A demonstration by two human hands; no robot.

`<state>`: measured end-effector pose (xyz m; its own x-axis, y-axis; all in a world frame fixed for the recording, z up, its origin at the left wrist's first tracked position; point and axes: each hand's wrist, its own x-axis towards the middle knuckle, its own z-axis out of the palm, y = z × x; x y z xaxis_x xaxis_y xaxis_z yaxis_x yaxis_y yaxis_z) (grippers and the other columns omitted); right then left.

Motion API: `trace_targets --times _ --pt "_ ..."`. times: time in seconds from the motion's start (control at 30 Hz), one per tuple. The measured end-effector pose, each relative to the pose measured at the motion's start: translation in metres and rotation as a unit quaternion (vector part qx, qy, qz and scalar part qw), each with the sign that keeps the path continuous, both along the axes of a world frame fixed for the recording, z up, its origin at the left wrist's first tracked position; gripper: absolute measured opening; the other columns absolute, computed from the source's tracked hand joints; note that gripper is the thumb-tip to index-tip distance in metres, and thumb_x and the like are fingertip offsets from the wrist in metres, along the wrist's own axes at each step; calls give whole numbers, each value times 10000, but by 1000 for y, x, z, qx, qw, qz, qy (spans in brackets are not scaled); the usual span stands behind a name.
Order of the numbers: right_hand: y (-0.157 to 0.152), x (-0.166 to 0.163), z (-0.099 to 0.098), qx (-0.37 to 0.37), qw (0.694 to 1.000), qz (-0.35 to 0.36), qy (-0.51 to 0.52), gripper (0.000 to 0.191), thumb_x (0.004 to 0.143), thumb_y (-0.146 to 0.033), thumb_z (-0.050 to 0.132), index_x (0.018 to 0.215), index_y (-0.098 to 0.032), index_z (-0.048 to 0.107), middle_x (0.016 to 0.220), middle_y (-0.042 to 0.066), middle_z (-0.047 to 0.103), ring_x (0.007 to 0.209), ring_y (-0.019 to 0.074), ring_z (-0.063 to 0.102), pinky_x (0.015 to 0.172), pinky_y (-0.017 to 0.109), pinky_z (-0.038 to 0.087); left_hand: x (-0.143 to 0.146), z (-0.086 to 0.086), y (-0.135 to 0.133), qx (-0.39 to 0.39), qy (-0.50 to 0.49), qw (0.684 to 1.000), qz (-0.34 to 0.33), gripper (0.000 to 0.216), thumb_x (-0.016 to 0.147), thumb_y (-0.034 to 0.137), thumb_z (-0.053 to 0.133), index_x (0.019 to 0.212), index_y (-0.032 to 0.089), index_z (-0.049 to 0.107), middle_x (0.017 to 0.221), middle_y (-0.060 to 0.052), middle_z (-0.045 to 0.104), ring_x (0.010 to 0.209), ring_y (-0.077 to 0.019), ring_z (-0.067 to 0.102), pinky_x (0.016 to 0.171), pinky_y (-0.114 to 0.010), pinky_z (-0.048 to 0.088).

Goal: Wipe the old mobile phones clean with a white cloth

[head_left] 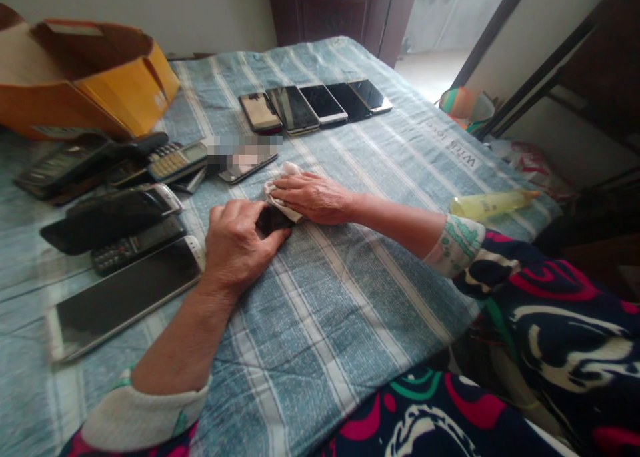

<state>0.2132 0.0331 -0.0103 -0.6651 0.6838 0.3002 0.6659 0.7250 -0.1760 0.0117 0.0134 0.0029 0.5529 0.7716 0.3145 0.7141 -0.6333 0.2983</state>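
A dark phone (273, 221) lies on the striped cloth between my hands. My left hand (240, 240) grips its near left end, with thumb and fingers curled round the edges. Pressed onto the phone's far end is a crumpled white cloth (293, 212), under the fingers of my right hand (315, 196). Those fingers lie together over the cloth and hold it against the phone. Most of the phone is hidden by the hands and the cloth. Just beyond them rests another phone (250, 160), partly blurred out.
Several phones stand in a row (323, 104) at the back. To the left are a heap of old phones (120, 217), a large white phone (125, 300) and an open yellow box (125, 94). A yellowish bottle (490, 204) lies near the table's right edge.
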Motion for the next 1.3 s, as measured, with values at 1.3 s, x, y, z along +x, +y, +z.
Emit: trace_targets --times 1.3 --pt "-12 -23 -3 2 990 -141 18 329 977 -217 334 1245 -131 506 1329 126 496 1275 249 391 1067 453 293 -2 -7 1 72 33 996 48 336 741 424 618 963 173 591 912 -99 614 906 -296 559 819 -436 452"
